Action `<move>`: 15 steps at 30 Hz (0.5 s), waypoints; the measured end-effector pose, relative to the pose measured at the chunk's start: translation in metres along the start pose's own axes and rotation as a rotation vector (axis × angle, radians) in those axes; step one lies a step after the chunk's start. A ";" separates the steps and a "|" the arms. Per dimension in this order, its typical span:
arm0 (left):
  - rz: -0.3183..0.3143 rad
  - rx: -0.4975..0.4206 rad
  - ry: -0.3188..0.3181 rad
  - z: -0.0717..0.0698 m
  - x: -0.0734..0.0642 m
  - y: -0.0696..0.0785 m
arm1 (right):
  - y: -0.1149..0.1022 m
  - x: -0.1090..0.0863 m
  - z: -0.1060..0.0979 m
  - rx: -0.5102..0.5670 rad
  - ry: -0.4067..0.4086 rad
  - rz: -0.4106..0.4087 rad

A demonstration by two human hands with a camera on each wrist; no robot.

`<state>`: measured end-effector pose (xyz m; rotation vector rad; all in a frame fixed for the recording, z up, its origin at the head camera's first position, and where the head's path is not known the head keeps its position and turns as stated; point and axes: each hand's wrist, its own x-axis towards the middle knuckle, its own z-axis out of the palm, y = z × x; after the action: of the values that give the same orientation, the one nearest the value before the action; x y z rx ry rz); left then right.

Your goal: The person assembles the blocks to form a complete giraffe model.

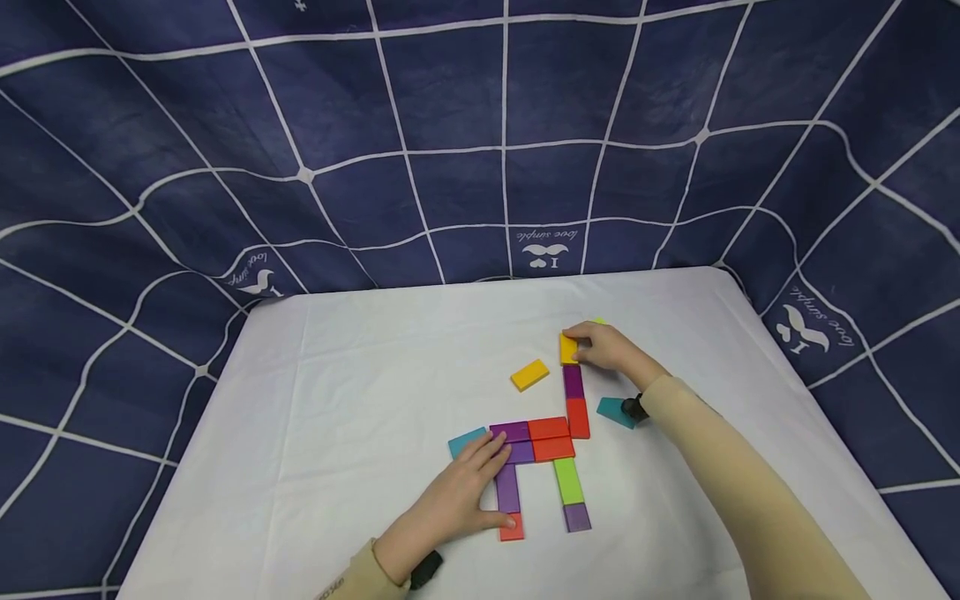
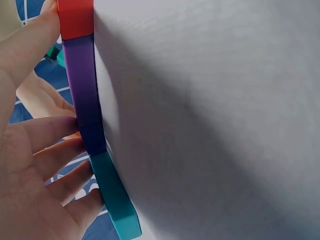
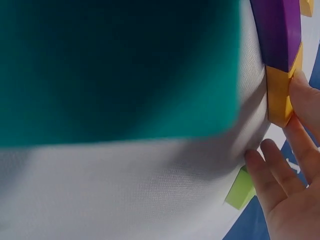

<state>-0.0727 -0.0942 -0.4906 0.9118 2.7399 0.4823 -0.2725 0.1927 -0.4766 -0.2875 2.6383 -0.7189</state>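
In the head view my right hand (image 1: 606, 347) pinches a yellow block (image 1: 568, 348) at the far end of a column. Below it in that column lie a purple block (image 1: 573, 382) and a red block (image 1: 577, 418). The right wrist view shows thumb and index finger on the yellow block's side and end. My left hand (image 1: 450, 500) is spread over the near-left blocks, its thumb at a small red block (image 1: 512, 532) and its fingertips along the purple blocks (image 1: 510, 431) and a teal block (image 2: 115, 197).
A loose yellow block (image 1: 530, 375) lies left of the column, a teal block (image 1: 615, 412) beside my right wrist. A green block (image 3: 241, 189) sits beyond my right hand. Two red blocks (image 1: 552, 448), a lime block (image 1: 568, 481) and a purple block (image 1: 577, 517) lie flat on the white tablecloth (image 1: 360, 400).
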 end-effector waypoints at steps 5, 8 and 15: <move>0.000 -0.001 0.004 0.000 0.000 0.000 | -0.001 -0.001 0.001 -0.001 -0.010 -0.016; 0.001 -0.005 0.002 0.000 0.000 0.000 | 0.000 -0.001 0.001 0.009 -0.015 -0.018; 0.000 -0.008 0.000 -0.001 -0.001 0.002 | 0.002 -0.002 0.000 0.023 -0.021 -0.022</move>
<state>-0.0713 -0.0938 -0.4888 0.9104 2.7361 0.4935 -0.2704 0.1946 -0.4767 -0.3163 2.6091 -0.7490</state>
